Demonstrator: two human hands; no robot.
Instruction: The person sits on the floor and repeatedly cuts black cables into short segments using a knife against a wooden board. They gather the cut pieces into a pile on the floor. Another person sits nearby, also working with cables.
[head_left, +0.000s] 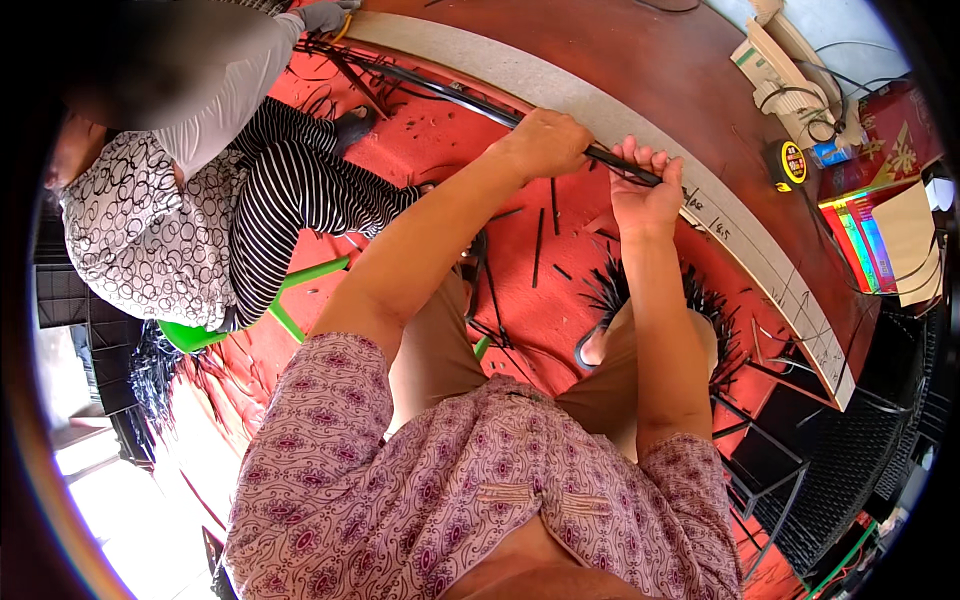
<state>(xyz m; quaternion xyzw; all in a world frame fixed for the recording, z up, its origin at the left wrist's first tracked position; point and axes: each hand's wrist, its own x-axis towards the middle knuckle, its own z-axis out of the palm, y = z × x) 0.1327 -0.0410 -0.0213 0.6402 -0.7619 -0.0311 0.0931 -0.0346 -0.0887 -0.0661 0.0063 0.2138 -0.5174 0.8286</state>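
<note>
A bundle of long, thin black strips (455,95) runs from the far left to my hands, just in front of a pale board (450,45). My left hand (545,142) is closed around it, knuckles up. To the right, my right hand (645,188) has its palm turned up and its fingers curled over the strips near their end. A short stretch of the strips shows between the two hands. Handwritten marks cover the right part of the board, which lies along the edge of a reddish-brown table (640,45).
At left a person in a patterned top (150,225) sits on a green stool (310,272), a grey-gloved hand (325,15) at the board's far end. A tape measure (787,165), cardboard pieces (775,85) and boxes lie at right. Loose strips litter the red floor (425,140); black woven panels (850,480) stand lower right.
</note>
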